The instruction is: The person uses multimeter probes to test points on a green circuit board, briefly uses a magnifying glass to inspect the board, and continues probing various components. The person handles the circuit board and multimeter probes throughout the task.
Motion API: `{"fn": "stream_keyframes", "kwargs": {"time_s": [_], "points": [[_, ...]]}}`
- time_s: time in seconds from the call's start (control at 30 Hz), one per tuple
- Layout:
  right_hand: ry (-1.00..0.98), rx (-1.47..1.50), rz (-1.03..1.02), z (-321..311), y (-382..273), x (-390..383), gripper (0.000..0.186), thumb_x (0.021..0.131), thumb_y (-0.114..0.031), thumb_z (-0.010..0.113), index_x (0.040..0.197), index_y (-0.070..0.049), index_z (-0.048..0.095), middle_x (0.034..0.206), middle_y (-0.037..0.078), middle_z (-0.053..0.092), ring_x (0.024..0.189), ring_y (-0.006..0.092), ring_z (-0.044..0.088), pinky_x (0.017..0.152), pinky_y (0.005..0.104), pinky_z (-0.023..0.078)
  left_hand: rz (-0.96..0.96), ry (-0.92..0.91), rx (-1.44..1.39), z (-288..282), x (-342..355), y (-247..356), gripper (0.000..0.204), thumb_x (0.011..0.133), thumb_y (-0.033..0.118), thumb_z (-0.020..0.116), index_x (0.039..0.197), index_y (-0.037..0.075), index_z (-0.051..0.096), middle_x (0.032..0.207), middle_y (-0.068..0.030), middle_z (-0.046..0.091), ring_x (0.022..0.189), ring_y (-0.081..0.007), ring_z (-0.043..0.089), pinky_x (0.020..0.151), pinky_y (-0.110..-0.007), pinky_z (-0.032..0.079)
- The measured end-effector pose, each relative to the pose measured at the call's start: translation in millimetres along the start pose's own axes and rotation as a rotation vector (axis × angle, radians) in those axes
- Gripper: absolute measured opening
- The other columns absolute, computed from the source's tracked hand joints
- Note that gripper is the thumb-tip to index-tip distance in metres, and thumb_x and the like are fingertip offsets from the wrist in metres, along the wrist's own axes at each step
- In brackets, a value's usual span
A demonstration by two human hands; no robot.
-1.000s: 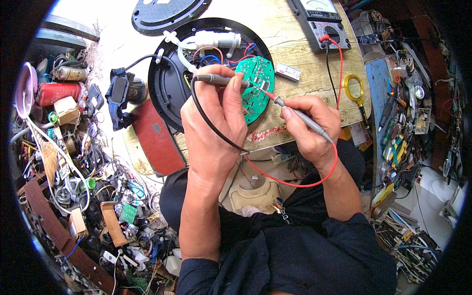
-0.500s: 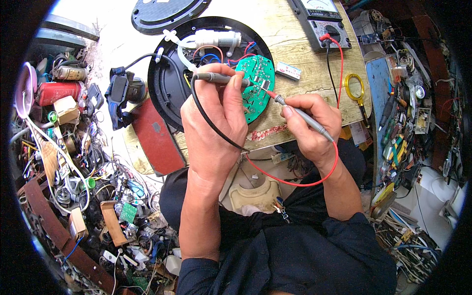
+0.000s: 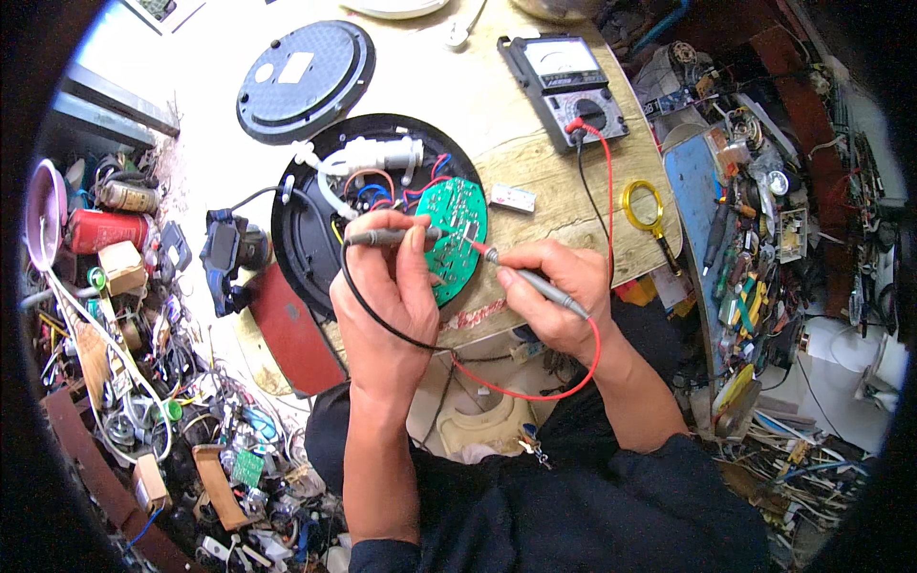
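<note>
My left hand (image 3: 387, 296) grips the black-lead probe (image 3: 382, 237), and my right hand (image 3: 559, 296) grips the red-lead probe (image 3: 535, 282). Both probe tips are on or very close to the green circuit board (image 3: 451, 267), near a dark chip. The board sits on the right part of a round black housing (image 3: 306, 267), which also holds a white cylindrical part (image 3: 377, 153) with tubing and coloured wires. The probe leads run to an analogue multimeter (image 3: 568, 91) at the back right. A small white rectangular piece (image 3: 514, 198) lies right of the board.
On the wooden table (image 3: 516, 239) are a round black cover (image 3: 306, 76), a yellow magnifying glass (image 3: 642, 202), a dark strapped device (image 3: 226, 260) and a red board (image 3: 291, 334). Dense piles of cables, parts and tools flank both sides, with a red cylinder (image 3: 100, 231) at the left.
The camera view has shifted, so the table and hands appear lower and further left, with more of the table's back showing. My hands keep their grips on the probes at the board.
</note>
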State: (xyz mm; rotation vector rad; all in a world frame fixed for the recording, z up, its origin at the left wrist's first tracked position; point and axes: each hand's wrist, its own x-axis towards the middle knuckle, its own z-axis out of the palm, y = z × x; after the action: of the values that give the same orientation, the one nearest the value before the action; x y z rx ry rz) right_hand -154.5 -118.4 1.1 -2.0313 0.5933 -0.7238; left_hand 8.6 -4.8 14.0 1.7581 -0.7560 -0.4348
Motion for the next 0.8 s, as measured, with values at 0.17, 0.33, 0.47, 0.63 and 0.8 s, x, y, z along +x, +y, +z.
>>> {"fn": "stream_keyframes", "kwargs": {"time_s": [0.17,0.33,0.47,0.63,0.8], "points": [[-0.023,0.013,0.038,-1.6,-2.6,2.7,0.014,0.088,-0.002,0.078,0.101,0.001,0.074,0.081,0.014,0.074,0.067,0.0236,0.075,0.06,0.0347,0.057,0.006,-0.037,0.038,-3.2,-0.1,-2.5,0.016,0.112,0.01,0.058,0.12,-0.004,0.057,0.109,-0.0163,0.079,0.082,-0.0147,0.074,0.065,-0.027,0.061],[-0.036,0.014,0.042,-2.3,-2.2,3.2,0.012,0.088,-0.003,0.078,0.1,0.0,0.075,0.081,0.015,0.075,0.067,0.0251,0.074,0.061,0.0362,0.057,-0.001,-0.05,0.023,-4.2,-1.0,-1.4,0.016,0.113,0.01,0.058,0.12,-0.004,0.057,0.109,-0.0167,0.079,0.08,-0.0146,0.073,0.065,-0.028,0.061],[-0.026,0.016,0.027,-1.8,-1.5,3.7,0.012,0.088,-0.003,0.078,0.099,-0.001,0.075,0.081,0.015,0.075,0.068,0.0251,0.074,0.061,0.0362,0.057,0.021,-0.043,0.035,-3.4,-1.0,-3.5,0.016,0.112,0.01,0.058,0.12,-0.004,0.057,0.109,-0.017,0.079,0.077,-0.0146,0.072,0.065,-0.028,0.061],[-0.016,0.024,0.033,-1.4,-2.2,4.6,0.012,0.088,-0.003,0.078,0.099,0.0,0.076,0.08,0.013,0.075,0.065,0.0213,0.073,0.06,0.034,0.056,0.024,-0.042,0.028,-2.8,-1.3,-0.8,0.015,0.112,0.009,0.058,0.12,-0.004,0.057,0.109,-0.0167,0.079,0.074,-0.0138,0.071,0.065,-0.028,0.06],[-0.02,0.028,0.031,-2.3,-3.9,5.7,0.011,0.088,-0.006,0.077,0.098,-0.001,0.074,0.082,0.016,0.075,0.067,0.0274,0.076,0.062,0.0375,0.058,0.05,-0.008,0.004,-0.3,-1.2,-4.1,0.013,0.109,0.004,0.062,0.119,-0.002,0.057,0.099,-0.0167,0.077,0.069,-0.0163,0.071,0.061,-0.031,0.059]]}}
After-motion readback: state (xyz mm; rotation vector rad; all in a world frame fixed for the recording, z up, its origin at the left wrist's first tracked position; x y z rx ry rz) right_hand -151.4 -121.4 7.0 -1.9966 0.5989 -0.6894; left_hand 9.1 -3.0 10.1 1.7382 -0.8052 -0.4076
